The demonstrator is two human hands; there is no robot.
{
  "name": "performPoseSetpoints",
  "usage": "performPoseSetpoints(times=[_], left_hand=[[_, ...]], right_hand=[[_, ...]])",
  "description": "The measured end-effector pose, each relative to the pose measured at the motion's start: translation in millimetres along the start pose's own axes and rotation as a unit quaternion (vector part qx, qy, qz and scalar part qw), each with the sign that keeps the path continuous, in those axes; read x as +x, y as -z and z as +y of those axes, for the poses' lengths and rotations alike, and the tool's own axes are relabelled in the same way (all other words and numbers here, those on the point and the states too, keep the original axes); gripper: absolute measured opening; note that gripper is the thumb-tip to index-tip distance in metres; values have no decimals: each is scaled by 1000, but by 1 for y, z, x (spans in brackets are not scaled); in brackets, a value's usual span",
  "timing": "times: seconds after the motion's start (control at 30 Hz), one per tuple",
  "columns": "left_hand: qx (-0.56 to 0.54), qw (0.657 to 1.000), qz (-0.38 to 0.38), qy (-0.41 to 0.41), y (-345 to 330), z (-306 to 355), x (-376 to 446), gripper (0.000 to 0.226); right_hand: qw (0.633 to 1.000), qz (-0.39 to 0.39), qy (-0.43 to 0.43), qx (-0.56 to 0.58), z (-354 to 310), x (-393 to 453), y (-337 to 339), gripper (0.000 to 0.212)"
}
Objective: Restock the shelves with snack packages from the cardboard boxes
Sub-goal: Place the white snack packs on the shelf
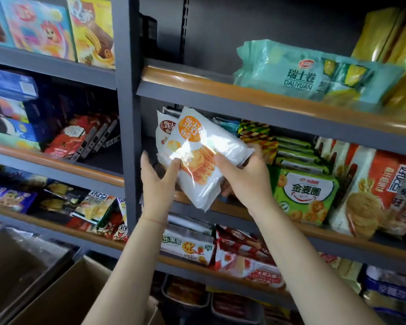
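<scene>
A white snack bag with an orange round logo and cookie picture (198, 158) tilts at the left end of the middle shelf (242, 213). My right hand (243, 177) grips its right edge, thumb on the front and fingers behind. My left hand (158, 181) touches its lower left side with the thumb on the front, fingers straight. A second bag of the same kind (165, 134) stands just behind it on the shelf. A cardboard box (63, 299) sits open at the lower left.
Green cookie packs (302, 195) and red-and-white cracker bags (373, 191) fill the shelf to the right. A grey upright post (127, 113) borders the left. Teal Daliyuan packs (302, 71) lie on the shelf above; more snacks sit below and on the left rack.
</scene>
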State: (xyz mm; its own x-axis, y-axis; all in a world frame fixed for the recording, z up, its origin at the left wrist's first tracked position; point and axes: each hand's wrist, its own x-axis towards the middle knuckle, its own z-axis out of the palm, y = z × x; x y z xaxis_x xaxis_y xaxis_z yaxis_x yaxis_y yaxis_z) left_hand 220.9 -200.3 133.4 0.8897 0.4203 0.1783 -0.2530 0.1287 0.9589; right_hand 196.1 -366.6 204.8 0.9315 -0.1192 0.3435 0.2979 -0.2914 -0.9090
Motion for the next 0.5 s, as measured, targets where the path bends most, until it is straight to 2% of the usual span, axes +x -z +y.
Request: performPoseSetpoints(times=[0.07, 0.13, 0.23, 0.33, 0.5], left_hand=[[72, 991, -22, -110, 4, -3, 4, 86], [112, 978, -60, -162, 9, -9, 13, 87], [132, 978, -88, -137, 13, -13, 25, 85], [146, 976, -90, -138, 15, -14, 36, 74], [177, 972, -129, -87, 13, -17, 59, 74]], right_hand=[[999, -6, -6, -33, -9, 16, -20, 43], [998, -25, -15, -64, -17, 32, -43, 43], [992, -64, -17, -109, -29, 56, -73, 30], [982, -76, -37, -169, -34, 87, -99, 44], [961, -104, -69, -246, -31, 130, -133, 45]])
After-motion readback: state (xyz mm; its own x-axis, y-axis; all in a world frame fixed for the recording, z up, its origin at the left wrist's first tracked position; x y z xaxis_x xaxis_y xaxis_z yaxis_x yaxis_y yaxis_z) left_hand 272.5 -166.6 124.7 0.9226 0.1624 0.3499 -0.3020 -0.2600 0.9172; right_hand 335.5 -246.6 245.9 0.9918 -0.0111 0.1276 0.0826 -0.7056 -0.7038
